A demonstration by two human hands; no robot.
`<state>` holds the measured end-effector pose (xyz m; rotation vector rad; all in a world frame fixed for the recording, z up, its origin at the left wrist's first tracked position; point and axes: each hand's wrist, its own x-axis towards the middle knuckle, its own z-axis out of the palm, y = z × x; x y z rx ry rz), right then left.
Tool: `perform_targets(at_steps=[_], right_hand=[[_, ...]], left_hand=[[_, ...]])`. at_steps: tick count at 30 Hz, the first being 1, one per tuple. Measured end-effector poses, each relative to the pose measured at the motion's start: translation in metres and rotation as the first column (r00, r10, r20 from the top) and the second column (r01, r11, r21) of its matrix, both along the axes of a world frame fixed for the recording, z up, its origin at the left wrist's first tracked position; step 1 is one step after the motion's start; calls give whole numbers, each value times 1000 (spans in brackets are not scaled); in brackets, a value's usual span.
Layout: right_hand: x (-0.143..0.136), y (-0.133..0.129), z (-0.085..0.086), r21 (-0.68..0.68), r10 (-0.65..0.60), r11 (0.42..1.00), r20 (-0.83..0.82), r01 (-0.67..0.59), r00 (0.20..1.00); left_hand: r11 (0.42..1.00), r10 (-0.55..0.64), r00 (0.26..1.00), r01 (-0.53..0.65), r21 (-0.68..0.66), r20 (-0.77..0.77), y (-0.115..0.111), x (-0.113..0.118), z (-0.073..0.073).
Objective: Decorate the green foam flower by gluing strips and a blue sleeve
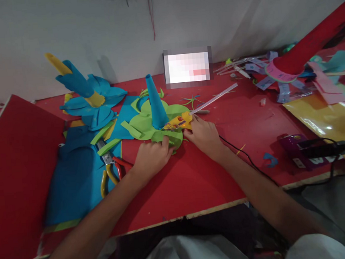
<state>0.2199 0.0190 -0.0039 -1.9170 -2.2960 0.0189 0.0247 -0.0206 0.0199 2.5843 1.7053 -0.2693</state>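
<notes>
My right hand is wrapped round a yellow glue gun, a clear glue stick jutting from its back end. The gun's nozzle points left, at the foot of a blue paper cone. That cone stands upright on a green flower-shaped foam or paper piece. On the near edge of the green piece, my left hand is closed, thumb and fingers gripping the petal there. Pliers with red and yellow handles lie to the left of that hand.
At the back left stands a blue paper flower with a yellow-tipped stem. Blue sheets and a red board are at left. On the right lie a purple box with a black plug, a cable and a yellow sheet.
</notes>
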Motion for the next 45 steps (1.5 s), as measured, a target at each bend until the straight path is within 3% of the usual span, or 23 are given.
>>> perform_targets(at_steps=[8, 19, 37, 45], right_hand=[[10, 6, 1, -26, -48, 998, 19, 49, 999], [5, 6, -5, -32, 39, 999, -19, -39, 999], [17, 8, -3, -19, -11, 1000, -20, 11, 1000], [11, 5, -3, -15, 58, 998, -10, -59, 998]], left_hand=[[1000, -12, 1000, 12, 1, -15, 0, -1, 0], [1000, -13, 1000, 13, 11, 12, 0, -1, -2], [1000, -14, 1000, 13, 27, 5, -1, 0, -1], [1000, -19, 1000, 18, 22, 25, -1, -2, -2]])
